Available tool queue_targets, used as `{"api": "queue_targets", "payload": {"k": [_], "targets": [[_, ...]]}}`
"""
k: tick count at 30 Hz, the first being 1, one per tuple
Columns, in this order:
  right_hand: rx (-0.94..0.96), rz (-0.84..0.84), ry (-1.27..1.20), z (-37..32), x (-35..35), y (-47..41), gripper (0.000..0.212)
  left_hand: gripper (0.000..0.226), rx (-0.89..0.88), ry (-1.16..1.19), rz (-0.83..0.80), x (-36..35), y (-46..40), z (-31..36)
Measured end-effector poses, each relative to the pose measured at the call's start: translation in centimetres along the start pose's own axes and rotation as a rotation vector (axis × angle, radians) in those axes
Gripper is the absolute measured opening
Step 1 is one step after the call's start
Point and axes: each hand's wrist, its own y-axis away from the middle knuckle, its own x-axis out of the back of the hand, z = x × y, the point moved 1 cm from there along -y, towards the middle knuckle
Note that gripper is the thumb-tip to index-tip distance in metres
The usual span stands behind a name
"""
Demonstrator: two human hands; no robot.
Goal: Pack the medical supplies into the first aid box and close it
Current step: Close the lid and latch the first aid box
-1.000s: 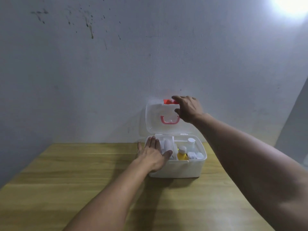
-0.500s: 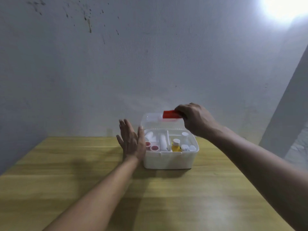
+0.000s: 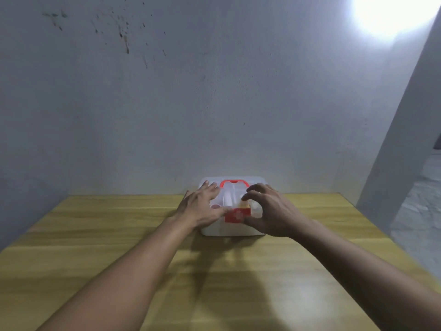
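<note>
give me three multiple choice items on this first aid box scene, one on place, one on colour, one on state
1. Where does the first aid box stand?
A. at the table's far edge, near the wall
B. at the table's near edge
C. on the floor

2. What colour is the handle on the lid?
A. blue
B. red
C. green

3. How is the lid?
A. standing upright, open
B. taken off, beside the box
C. lowered onto the box

Key:
1 A, the box sits far back on the wooden table, close to the grey wall.
2 B, the handle matches the red latch at the front.
3 C, the clear lid lies flat, with the left hand on it and the right hand at the latch.
</note>
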Motion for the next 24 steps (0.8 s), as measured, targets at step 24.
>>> {"api": "queue_targets", "payload": {"k": [24], "targets": [[-0.053, 0.088, 0.129, 2.4, -3.9, 0.0, 0.077, 0.099, -0.037, -0.264, 0.1, -1.1, 0.2, 0.8]]}}
